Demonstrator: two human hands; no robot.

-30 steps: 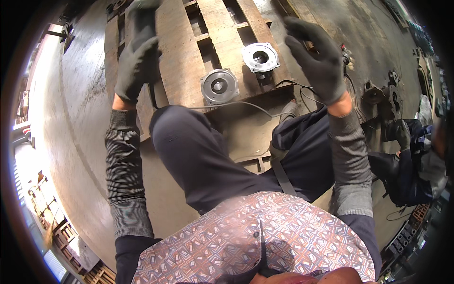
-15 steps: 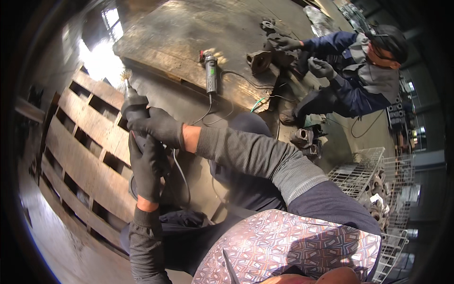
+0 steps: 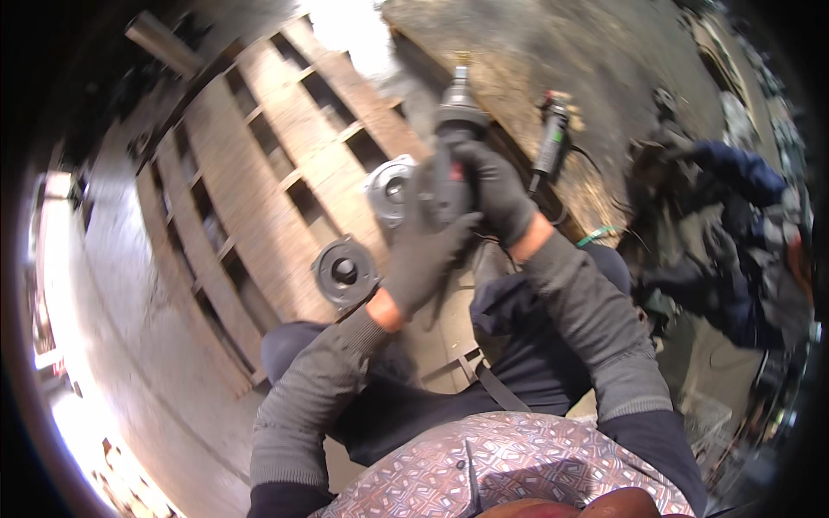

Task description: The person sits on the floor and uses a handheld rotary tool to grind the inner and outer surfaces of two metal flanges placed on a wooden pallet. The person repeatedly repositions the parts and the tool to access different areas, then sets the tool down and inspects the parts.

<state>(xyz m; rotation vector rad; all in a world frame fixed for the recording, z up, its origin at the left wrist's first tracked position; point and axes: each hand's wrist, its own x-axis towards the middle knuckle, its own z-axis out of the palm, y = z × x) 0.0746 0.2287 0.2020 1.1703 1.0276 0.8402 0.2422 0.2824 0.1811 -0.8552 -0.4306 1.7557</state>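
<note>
Now the power tool (image 3: 460, 121), which half a second ago pointed across the pallet (image 3: 242, 173), points away from the person just off its right edge, so it is in hand close to the two flanged metal parts (image 3: 345, 271) (image 3: 390, 188) lying on that side of the pallet. The right hand (image 3: 501, 192) grips its body; the left hand (image 3: 423, 255) lies against it, though blur hides whether those fingers close.
</note>
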